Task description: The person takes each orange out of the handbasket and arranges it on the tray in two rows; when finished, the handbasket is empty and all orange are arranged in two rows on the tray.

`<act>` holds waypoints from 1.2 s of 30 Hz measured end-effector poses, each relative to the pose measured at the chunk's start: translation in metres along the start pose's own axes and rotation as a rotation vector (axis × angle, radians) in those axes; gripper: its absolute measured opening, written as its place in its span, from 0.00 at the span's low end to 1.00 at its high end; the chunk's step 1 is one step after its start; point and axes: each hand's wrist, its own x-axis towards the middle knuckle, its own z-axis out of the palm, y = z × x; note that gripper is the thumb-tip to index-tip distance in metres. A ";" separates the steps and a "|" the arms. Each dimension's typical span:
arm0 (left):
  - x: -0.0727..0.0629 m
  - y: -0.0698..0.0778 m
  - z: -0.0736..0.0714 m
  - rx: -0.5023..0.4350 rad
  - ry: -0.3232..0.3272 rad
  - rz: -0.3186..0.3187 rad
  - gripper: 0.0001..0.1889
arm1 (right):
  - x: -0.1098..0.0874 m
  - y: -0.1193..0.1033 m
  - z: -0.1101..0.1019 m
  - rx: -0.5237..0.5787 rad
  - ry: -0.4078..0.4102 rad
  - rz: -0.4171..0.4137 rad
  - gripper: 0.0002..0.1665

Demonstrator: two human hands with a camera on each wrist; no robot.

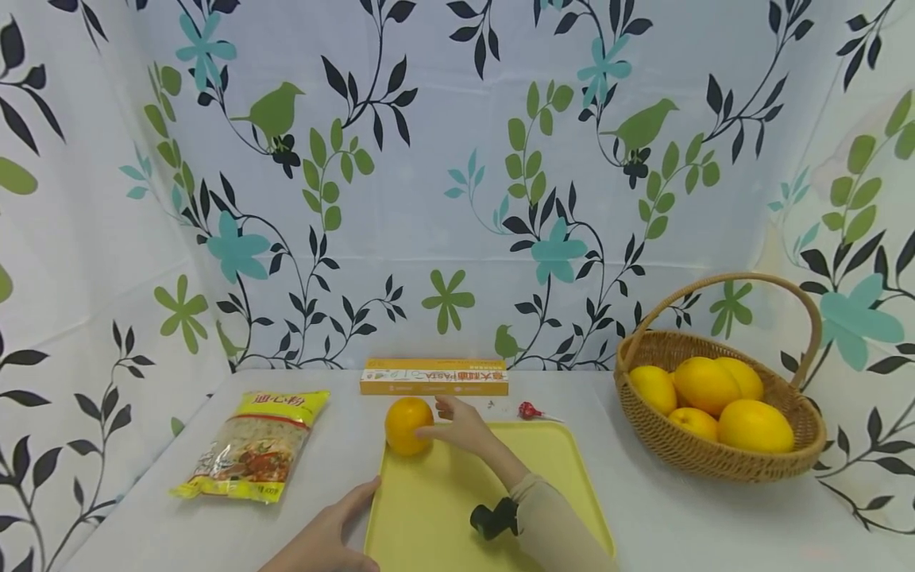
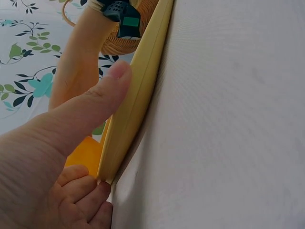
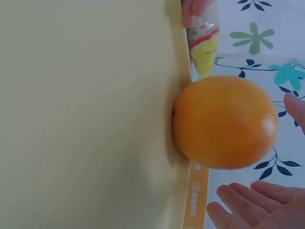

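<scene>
**Orange at the far corner of the yellow tray**

The right hand (image 1: 465, 425) lies over the yellow tray (image 1: 457, 508) with its fingers spread loose beside an orange (image 1: 408, 426); the right wrist view shows the fingertips (image 3: 248, 202) just off the fruit, holding nothing. The orange sits at the tray's far left corner, just left of that hand. Nearer the person, the left hand (image 1: 336, 532) rests at the tray's left rim, thumb (image 2: 95, 102) laid along the edge and the other fingers tucked under it.

Just beyond the right hand lies a flat orange-and-yellow pasta box (image 1: 434, 376), and to its right a small red-wrapped sweet (image 1: 527, 410). Left of the left hand lies a clear bag of macaroni (image 1: 253, 454). Well off to the right stands a wicker basket (image 1: 715, 461) holding more oranges (image 1: 722, 401).

All of it rests on a pale grey tabletop (image 1: 679, 516), closed in on three sides by a white cloth (image 1: 429, 159) printed with birds, leaves and flowers.
</scene>
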 end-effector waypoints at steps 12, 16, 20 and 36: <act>-0.001 0.002 -0.001 0.028 0.012 -0.012 0.56 | -0.026 -0.029 -0.041 0.056 -0.023 -0.121 0.38; 0.000 0.002 -0.001 0.038 0.011 -0.037 0.57 | -0.037 -0.030 -0.055 0.058 0.013 -0.148 0.36; -0.001 0.003 -0.002 0.042 0.011 -0.035 0.57 | -0.042 -0.023 -0.070 0.082 0.060 -0.198 0.34; 0.001 -0.001 -0.001 0.026 0.000 0.017 0.56 | -0.093 -0.020 -0.144 0.088 0.201 -0.234 0.29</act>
